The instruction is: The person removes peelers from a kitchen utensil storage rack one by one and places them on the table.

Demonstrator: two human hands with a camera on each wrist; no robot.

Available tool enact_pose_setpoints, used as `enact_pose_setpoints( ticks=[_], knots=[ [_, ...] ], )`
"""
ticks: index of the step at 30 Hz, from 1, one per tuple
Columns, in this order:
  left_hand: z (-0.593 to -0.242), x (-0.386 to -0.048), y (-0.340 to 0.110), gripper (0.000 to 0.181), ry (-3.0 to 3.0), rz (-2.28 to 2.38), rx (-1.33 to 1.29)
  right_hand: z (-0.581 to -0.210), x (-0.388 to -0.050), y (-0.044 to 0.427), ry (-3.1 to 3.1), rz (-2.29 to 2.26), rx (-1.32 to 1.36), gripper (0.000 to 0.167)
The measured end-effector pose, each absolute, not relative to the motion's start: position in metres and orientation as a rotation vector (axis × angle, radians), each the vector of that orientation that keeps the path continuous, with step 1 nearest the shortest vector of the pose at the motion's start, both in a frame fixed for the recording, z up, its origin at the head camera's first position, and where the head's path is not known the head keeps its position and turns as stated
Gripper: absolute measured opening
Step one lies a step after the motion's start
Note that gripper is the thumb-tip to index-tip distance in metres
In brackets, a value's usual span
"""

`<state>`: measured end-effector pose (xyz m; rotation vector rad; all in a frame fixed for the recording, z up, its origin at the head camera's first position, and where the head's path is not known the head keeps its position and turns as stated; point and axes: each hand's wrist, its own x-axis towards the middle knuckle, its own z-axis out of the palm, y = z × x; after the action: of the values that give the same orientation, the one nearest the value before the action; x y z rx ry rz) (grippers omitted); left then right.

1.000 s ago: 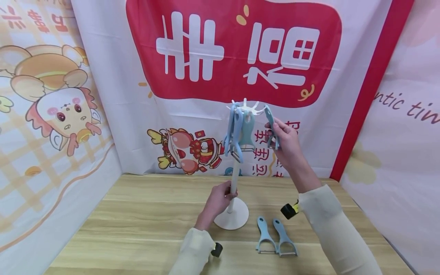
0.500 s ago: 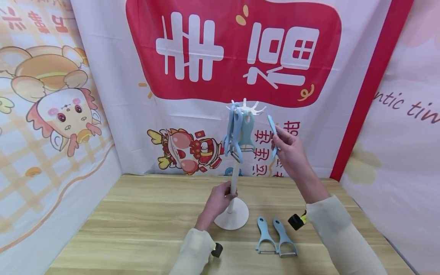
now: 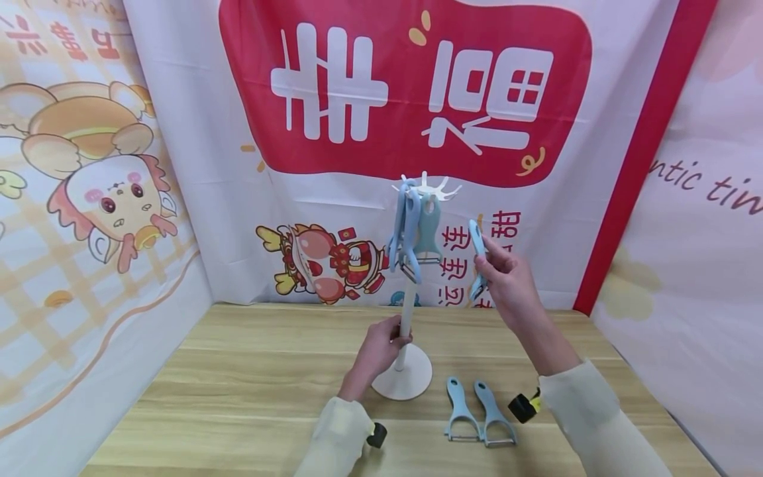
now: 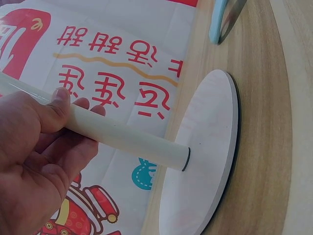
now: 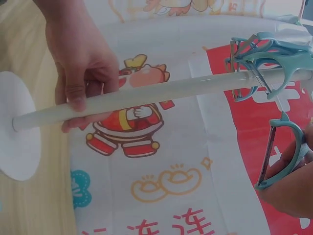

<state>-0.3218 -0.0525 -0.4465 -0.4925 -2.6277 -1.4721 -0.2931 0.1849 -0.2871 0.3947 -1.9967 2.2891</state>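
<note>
Two loose peelers [image 3: 458, 405] lie side by side on the table [image 3: 268, 371] in the head view I follow remotely, handles pointing away from the person, perhaps kept within easy reach. Left of them rises a white stand [image 3: 408, 308]; the left hand [image 3: 377, 346] wraps its pole near the base, probably to steady it, since the hung peelers [image 3: 411, 228] load mainly one side of its hooks [image 3: 444, 191]. The right hand [image 3: 509, 275] pinches a held peeler [image 3: 477, 242] beside the hooks, apart from them, handle end up, which seems to leave that end free.

On the left wrist view, I see thumb and fingers curled snugly round the pole, the base flat on the table.

On the right wrist view, the held peeler's blade [image 5: 266, 156] faces the base end; I cannot see the whole grip, as the frame crops the hand.
</note>
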Motion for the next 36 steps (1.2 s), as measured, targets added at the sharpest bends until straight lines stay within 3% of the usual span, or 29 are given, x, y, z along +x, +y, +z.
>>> enact_pose_setpoints(
  ticks=[36],
  knots=[
    [-0.448, -0.322, -0.051, 0.010, -2.640, -1.480, -0.452, -0.320, -0.265, 0.207, -2.183, 2.190, 0.230, 0.055]
  ],
)
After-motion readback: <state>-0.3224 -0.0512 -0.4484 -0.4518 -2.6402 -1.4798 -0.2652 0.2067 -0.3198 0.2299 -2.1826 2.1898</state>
